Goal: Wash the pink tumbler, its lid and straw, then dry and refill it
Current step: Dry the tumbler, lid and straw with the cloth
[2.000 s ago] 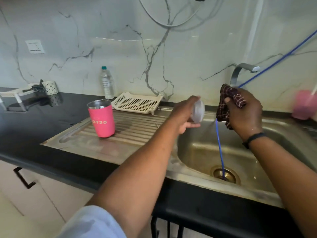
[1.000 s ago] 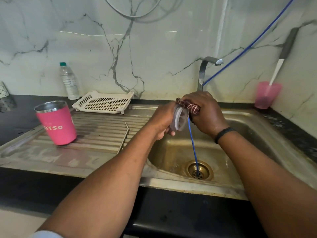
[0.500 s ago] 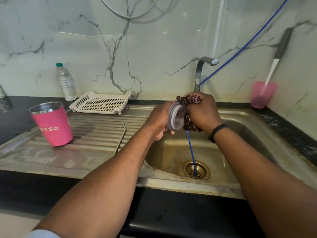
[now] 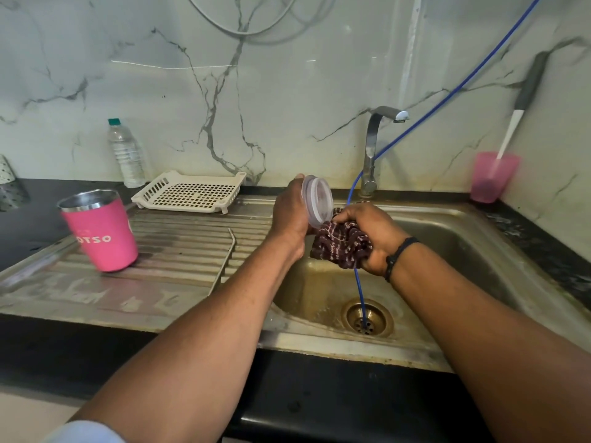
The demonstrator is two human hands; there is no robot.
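At 9 o'clock, the pink tumbler (image 4: 101, 231) stands open-mouthed on the ribbed draining board (image 4: 179, 251), with a water bottle (image 4: 126, 154) and a white rack (image 4: 191, 192) behind it at 10 to 11 o'clock. A thin metal straw (image 4: 224, 262) lies along the board's grooves toward the centre, close to the edge of the sink (image 4: 447, 238). At the centre, the left hand (image 4: 291, 217) grips the clear lid (image 4: 317, 201) by its rim, holding it on edge above the basin, while just to its right the right hand (image 4: 371, 233) clutches a bunched dark checked cloth (image 4: 342, 246) touching the lid's lower edge. A blue hose (image 4: 359, 289) runs down past the tap (image 4: 372, 145) into the drain at 5 o'clock. A pink cup (image 4: 494, 177) holding a brush sits at 2 o'clock. The lid looks wet and is held only at its edge; a firm wipe could twist it loose into the grimy basin, forcing a rewash. A swinging elbow could also nudge the straw into the sink.
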